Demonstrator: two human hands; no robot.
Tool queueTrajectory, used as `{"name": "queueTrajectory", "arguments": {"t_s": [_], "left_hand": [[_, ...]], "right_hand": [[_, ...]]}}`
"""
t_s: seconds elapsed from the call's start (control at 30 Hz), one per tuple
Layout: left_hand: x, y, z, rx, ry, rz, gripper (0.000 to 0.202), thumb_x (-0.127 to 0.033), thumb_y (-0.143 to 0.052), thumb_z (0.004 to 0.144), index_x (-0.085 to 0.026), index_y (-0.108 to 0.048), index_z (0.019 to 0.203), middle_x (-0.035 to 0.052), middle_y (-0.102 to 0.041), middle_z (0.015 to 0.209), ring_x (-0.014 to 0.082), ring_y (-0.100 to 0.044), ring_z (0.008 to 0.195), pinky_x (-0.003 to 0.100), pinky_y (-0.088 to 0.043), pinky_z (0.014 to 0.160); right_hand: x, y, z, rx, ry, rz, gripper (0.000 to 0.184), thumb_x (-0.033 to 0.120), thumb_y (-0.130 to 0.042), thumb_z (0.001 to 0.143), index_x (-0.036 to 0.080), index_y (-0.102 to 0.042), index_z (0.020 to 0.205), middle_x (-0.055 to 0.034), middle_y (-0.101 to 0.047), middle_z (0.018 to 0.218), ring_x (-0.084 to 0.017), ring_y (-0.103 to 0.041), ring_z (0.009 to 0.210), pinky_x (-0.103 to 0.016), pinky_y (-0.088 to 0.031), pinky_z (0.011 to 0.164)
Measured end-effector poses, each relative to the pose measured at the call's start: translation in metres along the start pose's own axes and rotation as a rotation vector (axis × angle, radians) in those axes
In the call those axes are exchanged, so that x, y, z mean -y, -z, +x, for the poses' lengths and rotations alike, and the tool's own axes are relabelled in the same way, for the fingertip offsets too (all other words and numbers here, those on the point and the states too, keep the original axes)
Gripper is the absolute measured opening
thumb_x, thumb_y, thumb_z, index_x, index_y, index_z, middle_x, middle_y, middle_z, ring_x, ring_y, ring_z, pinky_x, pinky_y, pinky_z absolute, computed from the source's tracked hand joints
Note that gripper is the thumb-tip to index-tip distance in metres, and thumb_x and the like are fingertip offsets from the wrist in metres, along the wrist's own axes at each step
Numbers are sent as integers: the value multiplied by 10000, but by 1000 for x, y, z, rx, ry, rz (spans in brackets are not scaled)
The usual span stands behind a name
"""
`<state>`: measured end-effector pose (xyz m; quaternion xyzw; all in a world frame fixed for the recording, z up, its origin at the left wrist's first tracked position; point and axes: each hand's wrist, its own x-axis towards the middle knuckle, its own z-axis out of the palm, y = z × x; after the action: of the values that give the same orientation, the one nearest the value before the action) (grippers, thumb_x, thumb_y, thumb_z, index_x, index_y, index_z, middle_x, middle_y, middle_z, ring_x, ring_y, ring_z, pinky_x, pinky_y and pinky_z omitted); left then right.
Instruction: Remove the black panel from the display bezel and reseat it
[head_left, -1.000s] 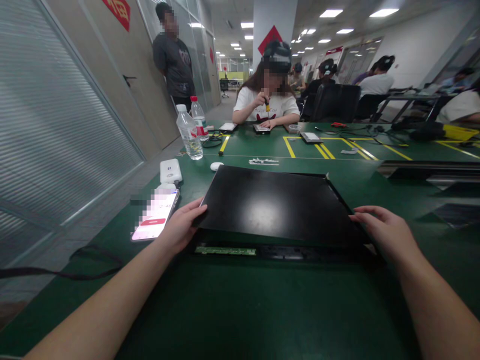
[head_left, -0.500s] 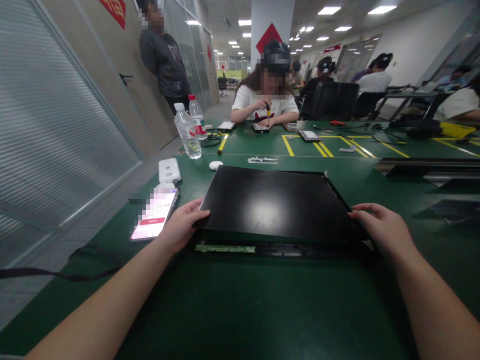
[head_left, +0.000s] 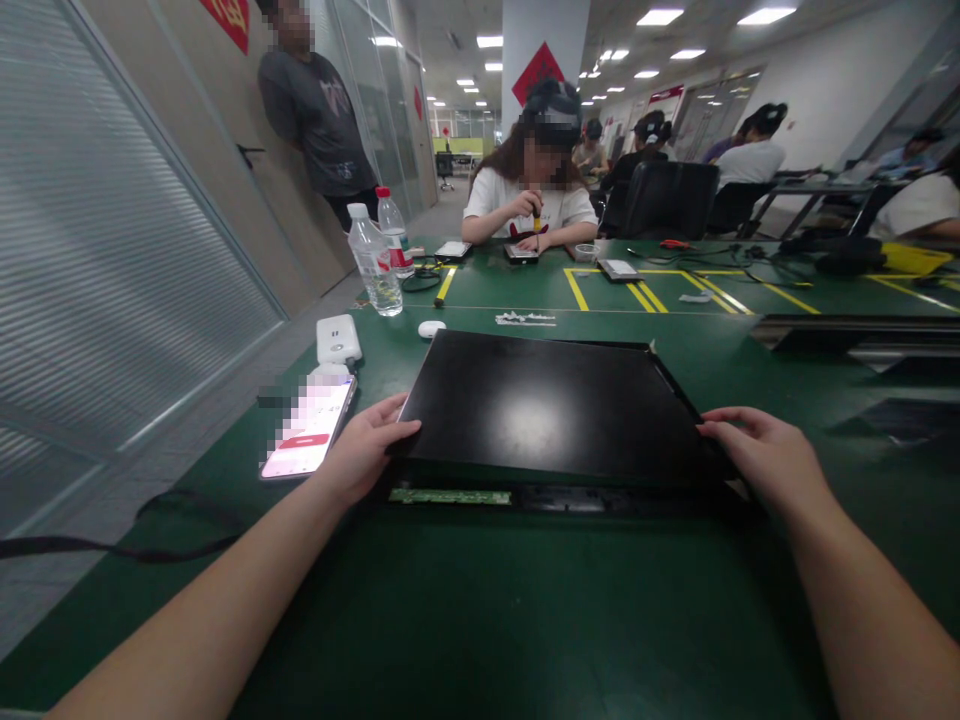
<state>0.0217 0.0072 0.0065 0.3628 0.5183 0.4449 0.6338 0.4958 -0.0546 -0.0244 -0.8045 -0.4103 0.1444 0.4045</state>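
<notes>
A glossy black screen panel (head_left: 540, 400) lies over a thin black back frame (head_left: 600, 502), its near edge raised a little above it. A narrow green circuit board (head_left: 450, 496) shows along the frame's near strip. My left hand (head_left: 369, 445) is closed on the panel's left edge, thumb on top and fingers beneath. At the right edge, my right hand (head_left: 765, 450) pinches the panel's side close to the frame; the fingertips are partly hidden, and I cannot tell whether they touch the frame too.
Left of the panel lie a lit phone (head_left: 309, 428) and a white power bank (head_left: 338, 340). Behind them stand two bottles (head_left: 377, 270). White strips (head_left: 525, 320) and a small white case (head_left: 431, 329) lie beyond the panel. Across the table a person (head_left: 536, 190) uses a screwdriver.
Both hands and the panel are nearly still. The standing person at the back left has shifted slightly to the left.
</notes>
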Motion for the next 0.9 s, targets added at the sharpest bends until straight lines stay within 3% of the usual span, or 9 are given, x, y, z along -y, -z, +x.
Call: {"name": "queueTrajectory", "arguments": {"t_s": [0.13, 0.27, 0.73, 0.9], "left_hand": [[1, 2, 0, 22, -5, -6, 778, -17, -885, 696, -147, -726, 1447, 135, -881, 1070, 277, -857, 877, 268, -650, 646], [0, 1, 0, 18, 1, -15, 785, -12, -841, 740, -133, -690, 1501, 133, -883, 1076, 272, -859, 887, 264, -649, 653], [-1, -2, -2, -9, -9, 3, 703, -7, -803, 775, -168, -738, 1457, 100, -885, 1085, 258, -852, 928, 252, -638, 656], [-4, -7, -4, -103, -9, -24, 591, -76, -730, 868, -169, -755, 1451, 96, -878, 1133, 250, -830, 998, 228, -608, 637]], "right_hand": [[4, 0, -2, -9, 0, -94, 213, 484, -730, 687, 311, -804, 788, -29, -734, 644, -265, -652, 636, -360, -427, 565], [11, 1, -5, -11, -15, -111, 172, 449, -725, 700, 304, -794, 762, -37, -738, 670, -267, -656, 667, -378, -448, 612], [7, -2, -4, -28, 41, -146, 209, 486, -702, 703, 301, -782, 755, -44, -740, 690, -263, -651, 688, -383, -462, 639], [-1, -3, 1, -36, 61, -157, 271, 515, -686, 674, 287, -797, 771, -41, -746, 666, -271, -674, 656, -401, -494, 649]]}}
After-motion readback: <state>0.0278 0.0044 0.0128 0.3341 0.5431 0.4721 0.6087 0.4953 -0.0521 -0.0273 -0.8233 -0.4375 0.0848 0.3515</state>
